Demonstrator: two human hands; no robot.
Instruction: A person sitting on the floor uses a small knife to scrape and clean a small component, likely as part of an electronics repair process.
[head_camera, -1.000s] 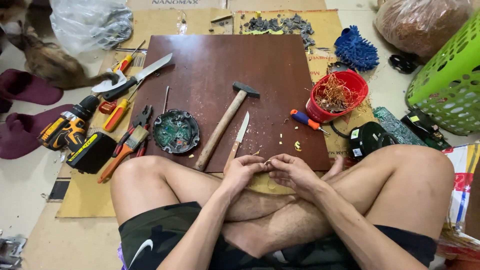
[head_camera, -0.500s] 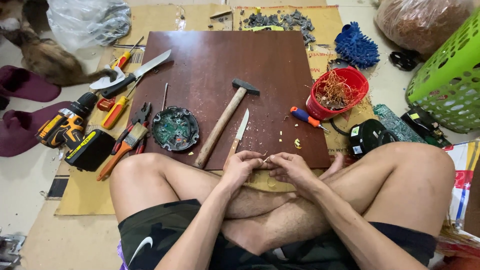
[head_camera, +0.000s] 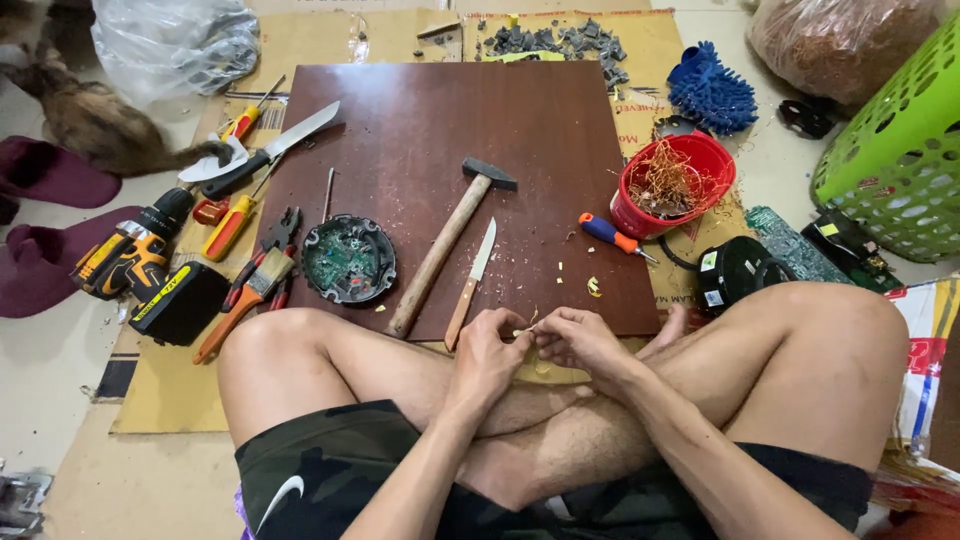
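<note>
Little has shifted since the earlier frames: both hands remain together over the crossed legs at the near edge of the dark brown board (head_camera: 450, 150), and the tools around them lie where they lay. Left hand (head_camera: 487, 355) and right hand (head_camera: 580, 340) meet fingertip to fingertip, each pinched shut on a small pale sliver (head_camera: 522, 331) held between them just above the board's near edge; what the sliver is cannot be told at this size. Just beyond the left hand lies a small knife (head_camera: 472, 282) with a wooden handle, blade pointing away, and beside it a wooden-handled hammer (head_camera: 447, 245) set diagonally, head farthest from the person. Left of the hammer sits a round black casing (head_camera: 348, 259) with a green circuit board inside. An orange-and-blue screwdriver (head_camera: 610, 234) lies to the right on the board, near a red bowl (head_camera: 712, 160) holding tangled copper wire. Off the board's left edge are pliers (head_camera: 255, 285), a yellow-and-black cordless drill (head_camera: 135, 255) and a large knife (head_camera: 270, 150). A green plastic basket (head_camera: 900, 160) stands at far right.
</note>
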